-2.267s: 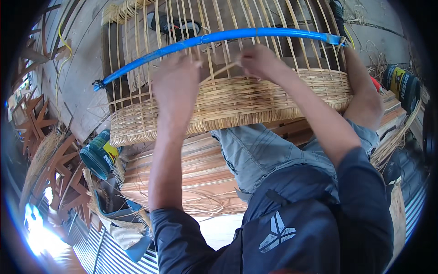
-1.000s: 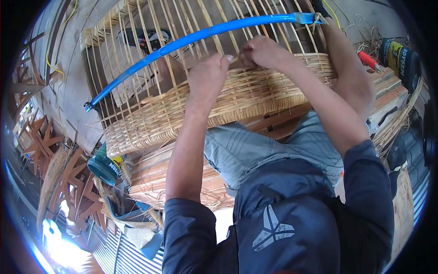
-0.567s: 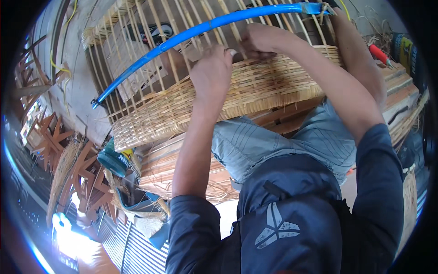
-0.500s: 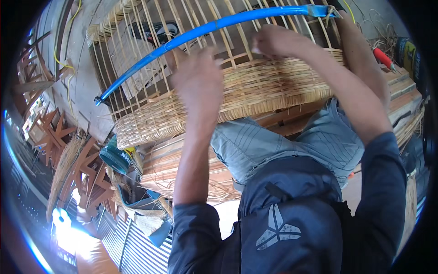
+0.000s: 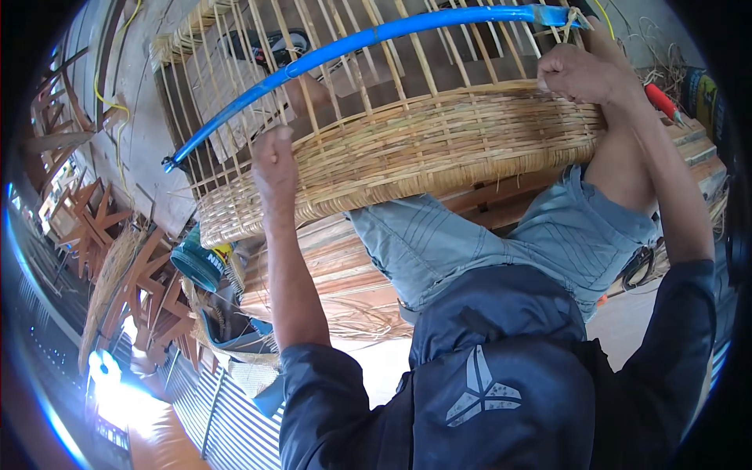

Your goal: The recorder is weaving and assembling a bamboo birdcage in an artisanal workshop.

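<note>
Wicker panel point(image 5: 439, 129), one, with one blue tube point(image 5: 376, 35); left hand point(image 5: 276, 160) and right hand point(image 5: 576, 74) both fisted, contents unclear.

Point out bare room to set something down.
Floor between the yellow cord and woven panel; slats between left forearm and shorts, above the loose strips. Crowded: far left, with wooden stars and bucket; far right, with red tool and another bucket.

The woven band point(image 5: 439, 137) is straw-gold in an over-under pattern, the curved bar point(image 5: 376, 34) bright blue (easily the strongest colour), the bench point(image 5: 345, 252) striped reddish-brown, the handle point(image 5: 660, 99) at its right end red.
</note>
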Motion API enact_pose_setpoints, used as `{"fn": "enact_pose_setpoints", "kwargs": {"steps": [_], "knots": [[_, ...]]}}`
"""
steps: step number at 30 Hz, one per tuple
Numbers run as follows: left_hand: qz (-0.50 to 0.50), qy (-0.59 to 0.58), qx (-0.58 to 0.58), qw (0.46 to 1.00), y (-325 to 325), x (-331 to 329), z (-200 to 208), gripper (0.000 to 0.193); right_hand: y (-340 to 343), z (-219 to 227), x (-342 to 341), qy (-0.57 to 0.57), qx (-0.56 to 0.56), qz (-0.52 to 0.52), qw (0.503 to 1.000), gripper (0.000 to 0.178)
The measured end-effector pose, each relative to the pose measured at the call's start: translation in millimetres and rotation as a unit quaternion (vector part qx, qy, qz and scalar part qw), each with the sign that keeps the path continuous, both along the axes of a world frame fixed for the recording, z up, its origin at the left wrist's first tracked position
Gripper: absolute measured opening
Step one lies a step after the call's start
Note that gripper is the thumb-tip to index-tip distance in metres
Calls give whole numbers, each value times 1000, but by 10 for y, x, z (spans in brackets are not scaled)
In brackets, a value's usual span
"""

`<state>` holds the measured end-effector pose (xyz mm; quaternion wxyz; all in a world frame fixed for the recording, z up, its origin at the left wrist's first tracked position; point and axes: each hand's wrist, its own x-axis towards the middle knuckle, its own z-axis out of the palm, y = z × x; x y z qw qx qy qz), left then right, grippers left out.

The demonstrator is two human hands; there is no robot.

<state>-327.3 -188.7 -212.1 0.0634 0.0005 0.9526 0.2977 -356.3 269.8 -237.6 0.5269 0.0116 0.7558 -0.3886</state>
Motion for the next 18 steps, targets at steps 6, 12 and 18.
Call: {"fn": "enact_pose_setpoints", "kwargs": {"steps": [6,12,18], "knots": [[-72,-44,-151,985,92,1,-67,12,376,77,75,-26,30,-14,999,15],[-172,-14,100,980,1752,-116,-8,20,254,598,71,46,-23,-26,998,17],[-213,-159,55,962,2422,-241,160,32,285,218,-115,279,85,94,952,16]]}}
